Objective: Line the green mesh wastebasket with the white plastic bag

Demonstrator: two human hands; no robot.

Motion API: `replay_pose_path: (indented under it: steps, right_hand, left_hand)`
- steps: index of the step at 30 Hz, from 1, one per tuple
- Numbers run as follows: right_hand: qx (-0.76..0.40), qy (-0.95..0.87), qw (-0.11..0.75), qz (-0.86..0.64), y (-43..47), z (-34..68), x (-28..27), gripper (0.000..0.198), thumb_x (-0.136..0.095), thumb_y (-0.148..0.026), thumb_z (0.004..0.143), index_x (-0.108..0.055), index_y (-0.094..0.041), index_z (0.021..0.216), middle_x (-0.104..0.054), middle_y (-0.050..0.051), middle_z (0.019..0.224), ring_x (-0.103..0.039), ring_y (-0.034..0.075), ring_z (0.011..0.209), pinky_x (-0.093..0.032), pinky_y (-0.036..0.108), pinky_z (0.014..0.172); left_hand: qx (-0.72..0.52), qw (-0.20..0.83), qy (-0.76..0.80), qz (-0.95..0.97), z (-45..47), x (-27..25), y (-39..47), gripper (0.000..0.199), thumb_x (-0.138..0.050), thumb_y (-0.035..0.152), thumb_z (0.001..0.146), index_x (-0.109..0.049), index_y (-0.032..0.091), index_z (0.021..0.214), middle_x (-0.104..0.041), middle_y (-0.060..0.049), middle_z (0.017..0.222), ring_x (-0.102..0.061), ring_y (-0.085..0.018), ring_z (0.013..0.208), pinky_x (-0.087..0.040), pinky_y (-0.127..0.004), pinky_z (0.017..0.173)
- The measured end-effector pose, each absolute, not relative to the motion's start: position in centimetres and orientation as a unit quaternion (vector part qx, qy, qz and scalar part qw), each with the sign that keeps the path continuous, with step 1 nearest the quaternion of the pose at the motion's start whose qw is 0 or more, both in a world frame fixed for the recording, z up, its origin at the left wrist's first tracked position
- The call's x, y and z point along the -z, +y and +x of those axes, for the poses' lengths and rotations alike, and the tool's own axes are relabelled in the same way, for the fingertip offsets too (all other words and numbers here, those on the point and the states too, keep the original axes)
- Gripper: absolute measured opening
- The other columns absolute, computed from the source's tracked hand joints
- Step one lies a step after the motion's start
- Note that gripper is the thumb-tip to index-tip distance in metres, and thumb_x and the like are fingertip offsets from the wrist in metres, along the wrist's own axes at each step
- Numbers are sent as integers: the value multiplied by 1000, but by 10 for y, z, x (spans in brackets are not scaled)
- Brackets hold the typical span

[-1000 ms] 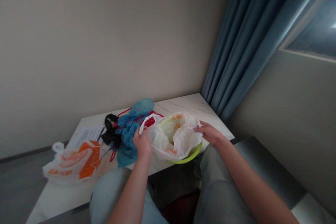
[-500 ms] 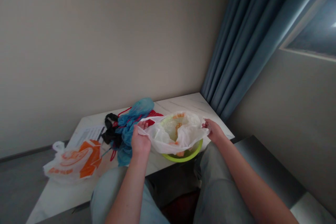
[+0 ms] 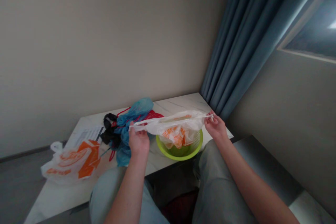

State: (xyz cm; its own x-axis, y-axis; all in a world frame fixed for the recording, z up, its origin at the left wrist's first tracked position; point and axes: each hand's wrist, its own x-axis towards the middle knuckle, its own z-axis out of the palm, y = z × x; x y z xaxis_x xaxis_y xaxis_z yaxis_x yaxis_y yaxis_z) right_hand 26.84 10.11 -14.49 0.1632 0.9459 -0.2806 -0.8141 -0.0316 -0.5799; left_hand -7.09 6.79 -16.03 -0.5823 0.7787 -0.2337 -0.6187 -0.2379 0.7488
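Crinkled film, matt cloth

The white bag (image 3: pixel 168 126) is thin, crinkled, translucent plastic; the green basket (image 3: pixel 180 158), smooth plastic. Left, blue sheeting (image 3: pixel 143 105) looks filmy. The tabletop (image 3: pixel 181 103) appears smooth, marble-veined; the far-right curtain (image 3: pixel 231 52), matt cloth.

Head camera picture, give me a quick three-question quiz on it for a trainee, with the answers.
1. True or false: the left hand and the right hand both hold the white bag.
2. What colour is the basket below that bag: (a) blue, (b) green, (c) red?
3. Which lies nearer the left hand: the blue plastic or the printed sheet?

Key: 1. True. 2. (b). 3. The blue plastic.
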Motion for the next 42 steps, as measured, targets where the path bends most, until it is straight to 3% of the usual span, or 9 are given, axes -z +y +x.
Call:
replay_pose_path:
  steps: [9,14,18,23,26,29,34,38,42]
  right_hand:
    - [-597,-161,693,-370,105,259,151,14,-68,-12,79,-64,-21,88,-64,-2,75,-59,11,63,-53,22,58]
    - [-546,-163,726,-386,104,257,149,9,-72,-21,77,-65,-22,83,-69,-4,83,-62,10,72,-50,22,67]
    - [-484,-194,757,-394,103,258,144,10,-72,-25,76,-67,-24,85,-71,-5,96,-64,10,92,-48,22,80]
    - [-504,-242,756,-339,106,257,138,10,-68,-32,80,-65,-23,84,-74,1,106,-65,15,107,-49,29,91]
    - [-507,-245,750,-346,106,252,138,17,-69,-37,80,-59,-23,81,-75,3,94,-69,18,100,-52,33,88]
    - [-491,-260,740,-379,104,245,139,29,-71,-46,80,-55,-22,81,-72,0,75,-69,17,76,-53,30,74]
    - [-448,-345,718,-406,99,226,138,38,-68,-55,82,-49,-23,82,-50,-10,51,-48,10,45,-41,23,50]
    - [-433,-416,691,-403,95,206,140,32,-63,-53,87,-48,-25,92,-38,-12,53,-39,8,45,-36,21,48]
    - [-429,-508,617,-421,84,185,146,24,-54,-45,94,-48,-26,107,-55,-5,73,-55,11,65,-48,24,65]
  left_hand:
    - [-803,377,410,211,-53,148,59,46,-63,34,84,-41,31,125,-67,-6,116,-66,-17,99,-49,-37,94]
    - [-811,309,421,263,-48,141,50,47,-59,32,88,-41,27,132,-68,-7,108,-67,-18,99,-49,-38,96]
    - [-767,230,485,351,-47,139,42,46,-52,37,93,-41,25,136,-67,-7,98,-66,-20,91,-50,-38,95]
    - [-754,189,522,351,-50,146,47,42,-50,36,93,-44,24,133,-57,0,81,-60,-17,76,-50,-32,85]
    - [-765,181,518,337,-51,149,51,38,-50,36,93,-45,23,128,-52,2,78,-54,-14,68,-48,-28,76]
    - [-766,169,520,338,-48,146,50,35,-52,41,92,-46,21,120,-50,4,75,-50,-12,65,-46,-26,68]
    - [-752,175,514,374,-29,148,39,33,-48,49,95,-50,19,109,-56,0,80,-55,-13,70,-48,-27,70]
    - [-680,189,514,488,-13,158,29,34,-38,48,99,-54,19,107,-62,-6,88,-61,-19,80,-50,-32,74]
    - [-525,134,531,652,1,161,24,24,-40,39,99,-54,20,94,-63,-7,84,-63,-21,78,-49,-34,72]
